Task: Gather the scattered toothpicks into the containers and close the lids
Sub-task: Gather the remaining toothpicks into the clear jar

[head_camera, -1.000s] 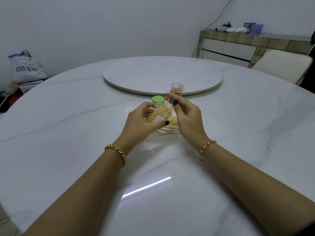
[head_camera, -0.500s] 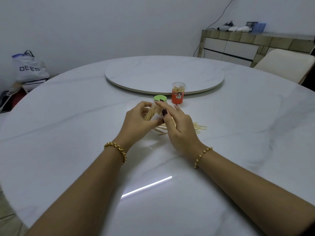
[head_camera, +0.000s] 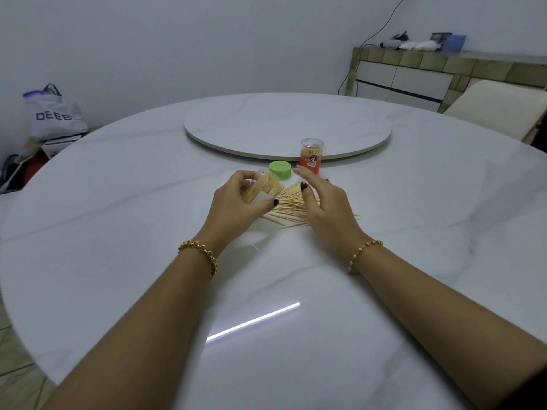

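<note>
**A:** Where is the loose pile of toothpicks [head_camera: 291, 207] found, relative to the hands?

**B:** It is spread on the worktop [head_camera: 118, 232] just to the right of the left hand [head_camera: 236, 202] and is partly covered by the right hand [head_camera: 322, 208], so the right hand is judged the nearer. The sticks are fanned, with their long axes laid mostly left to right. Some tips are shown past the right hand's outer side.

**A:** How are the hands set?

**B:** They are held apart. The clear jar [head_camera: 265, 189], already partly filled, is gripped by the left hand and held tilted. The right hand is spread over the pile with its fingers straight. Whether the sticks are touched cannot be told.

**A:** What is altered from half a second ago?

**B:** The right fingers were then laid at the jar's mouth, close against the left hand. They are now drawn off to the right, over the pile.

**A:** And the rest?

**B:** The green lid [head_camera: 279, 170] is left lying just behind the jar. The orange jar [head_camera: 311, 156] is stood upright beyond it and appears to be capped.
</note>
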Available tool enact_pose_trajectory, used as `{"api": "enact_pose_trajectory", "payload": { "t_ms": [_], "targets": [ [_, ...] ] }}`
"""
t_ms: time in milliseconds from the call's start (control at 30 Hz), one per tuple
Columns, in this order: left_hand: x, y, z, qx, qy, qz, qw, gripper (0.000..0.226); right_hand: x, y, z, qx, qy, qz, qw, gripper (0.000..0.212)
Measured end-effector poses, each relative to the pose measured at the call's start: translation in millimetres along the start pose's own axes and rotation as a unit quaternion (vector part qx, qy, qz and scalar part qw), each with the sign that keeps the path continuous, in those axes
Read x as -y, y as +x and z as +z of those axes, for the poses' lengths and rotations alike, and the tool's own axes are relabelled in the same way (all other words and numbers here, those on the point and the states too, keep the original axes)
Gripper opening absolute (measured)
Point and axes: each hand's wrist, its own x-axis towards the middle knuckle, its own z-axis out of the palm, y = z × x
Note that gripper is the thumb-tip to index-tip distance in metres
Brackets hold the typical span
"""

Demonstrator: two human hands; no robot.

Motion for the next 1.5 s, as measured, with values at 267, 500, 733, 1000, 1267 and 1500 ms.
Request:
{"api": "enact_pose_trajectory", "payload": {
  "t_ms": [267,500,733,1000,1267,1500],
  "targets": [
    [5.0,2.8,-4.9,-0.01,-0.004,-0.009,1.0,0.048,-27.0,10.6,-11.3,0.14,-0.25,0.04,0.957,0.035],
    [1.1,-1.1,3.1,0.014,0.006,0.004,1.0,0.047,-25.7,8.1,-8.8,0.125,-0.305,0.005,0.944,0.026],
    [-0.7,-3.5,8.2,0.027,0.011,0.011,1.0,0.047,-26.4,8.1,-8.7,0.078,-0.274,0.013,0.958,0.019],
    [-0.7,-3.4,8.3,0.032,0.013,0.015,0.999,0.047,-28.5,10.9,-13.7,0.002,-0.159,0.067,0.985,0.015],
    [0.2,-2.8,9.2,0.029,0.013,0.02,0.999,0.047,-15.2,13.7,-15.5,-0.07,0.008,0.096,0.993,0.014],
    [0.5,-3.5,11.7,0.036,0.013,0.029,0.999,0.049,11.2,17.8,-18.6,-0.089,0.246,0.133,0.956,0.014]
  ]
}}
